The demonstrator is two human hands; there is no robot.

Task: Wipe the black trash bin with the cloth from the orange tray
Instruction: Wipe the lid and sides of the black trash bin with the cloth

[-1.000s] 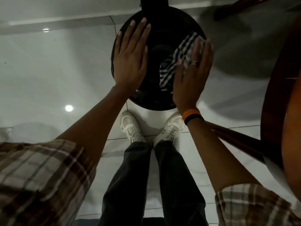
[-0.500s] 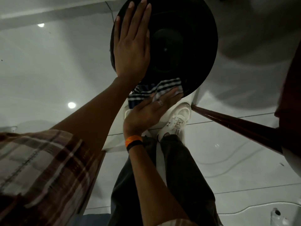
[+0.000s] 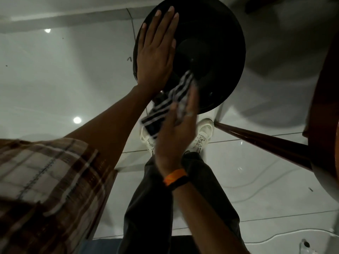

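Floor: glossy pale tiles (image 3: pixel 55 74) with ceiling lights mirrored in them; the person stands on them in white shoes (image 3: pixel 203 134) and dark trousers, seen from straight above
Furniture: a reddish-brown wooden leg (image 3: pixel 266 142) slants in from the right, its foot just beside the bin's near edge
Task object: black trash bin (image 3: pixel 216 52), round, upper centre of the view, right in front of the feet; its dark top faces the camera
Left hand: left hand (image 3: pixel 156 54) lies flat and spread on the left part of the bin's top, fingers straight, gripping nothing, apparently bracing the bin
Right hand: right hand (image 3: pixel 178 129) blurred with motion, fingers extended, pressing the cloth against the bin's near edge; an orange-and-black wristband (image 3: pixel 175 178) sits at the wrist
Cloth: striped cloth (image 3: pixel 168 103), black and white, bunched under the right fingers, one end on the bin's top, the other hanging off the near rim towards the shoes
Orange tray: not clearly in view
Step in hand: wiping proper, at the near-left rim and top
Progress: cannot judge how much surface is already done; no dirt is visible on the dark plastic
Next move calls for: steady pressure while sweeping the cloth round the rim and down the sides, with the bracing palm shifting off the patch it covers so that part gets wiped too
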